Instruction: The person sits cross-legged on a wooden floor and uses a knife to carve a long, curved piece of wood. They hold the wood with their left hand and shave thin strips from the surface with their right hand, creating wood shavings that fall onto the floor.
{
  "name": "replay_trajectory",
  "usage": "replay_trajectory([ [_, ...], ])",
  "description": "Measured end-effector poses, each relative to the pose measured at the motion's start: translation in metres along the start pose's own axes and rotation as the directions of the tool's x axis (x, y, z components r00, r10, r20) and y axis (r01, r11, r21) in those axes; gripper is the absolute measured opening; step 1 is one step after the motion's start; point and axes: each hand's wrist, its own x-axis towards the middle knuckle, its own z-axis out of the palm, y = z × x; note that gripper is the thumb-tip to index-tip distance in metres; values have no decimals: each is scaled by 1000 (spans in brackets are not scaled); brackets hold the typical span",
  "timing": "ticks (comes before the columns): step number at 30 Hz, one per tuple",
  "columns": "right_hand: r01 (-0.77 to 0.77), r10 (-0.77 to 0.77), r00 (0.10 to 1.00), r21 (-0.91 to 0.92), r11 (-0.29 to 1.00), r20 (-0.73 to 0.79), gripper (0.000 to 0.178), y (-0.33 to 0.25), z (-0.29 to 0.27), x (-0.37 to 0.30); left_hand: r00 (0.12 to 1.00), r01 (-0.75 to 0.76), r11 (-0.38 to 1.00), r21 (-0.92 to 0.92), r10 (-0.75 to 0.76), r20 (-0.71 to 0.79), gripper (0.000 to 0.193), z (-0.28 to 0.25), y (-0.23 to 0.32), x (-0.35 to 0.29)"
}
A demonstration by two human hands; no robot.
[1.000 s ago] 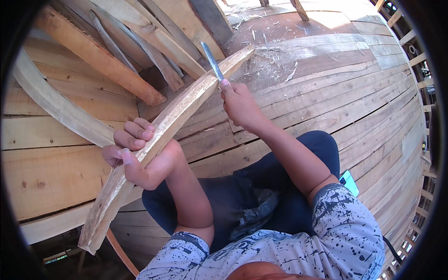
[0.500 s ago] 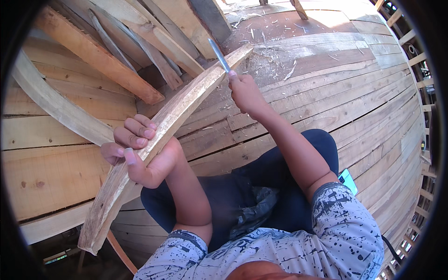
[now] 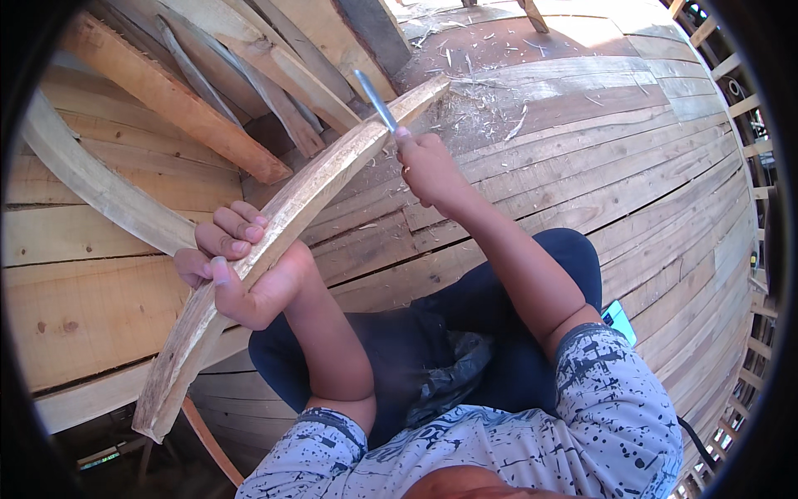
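Note:
A long, slightly curved wooden beam (image 3: 320, 179) slants from the lower left to the upper middle, its top face rough and pale. My left hand (image 3: 245, 270) is wrapped round its lower half, palm beneath, with the fingers over the far edge and the thumb at the near side. In my right hand (image 3: 434, 170) is a knife (image 3: 376, 101), held by a handle that the fist hides. Its narrow steel blade points up and left, crossing the beam near the upper end. Whether the edge touches the wood I cannot tell.
Rough planks (image 3: 179, 75) lean at the upper left, beside a curved timber (image 3: 108, 195). Wood shavings (image 3: 490, 108) litter the plank floor (image 3: 532, 187) beyond the beam's far end. A phone-like light-blue object (image 3: 619, 323) lies by my right knee. A dark opening (image 3: 108, 466) shows at the lower left.
My right hand and the knife have slid left and slightly toward me along the beam. The beam's near end and my left hand have shifted a little left and up.

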Motion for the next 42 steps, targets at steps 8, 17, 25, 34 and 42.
replay_trajectory([
  [8,114,-146,981,-229,967,-127,56,15,0,5,1000,3,1000,28,-2,-20,20,4,0,0],
  [17,70,-96,990,-228,971,-104,56,-5,-1,-5,999,-4,1000,16,4,-46,20,3,-1,1],
  [25,86,-95,994,-175,981,-45,53,-4,-3,-5,1000,-8,1000,-21,7,-11,20,5,0,-2],
  [34,133,-252,952,-511,849,-172,45,12,-18,10,1000,-11,999,-35,11,12,20,7,-1,-3],
  [42,486,-490,867,-382,786,94,22,-8,-5,-26,999,7,1000,9,-7,-42,22,0,0,1],
])
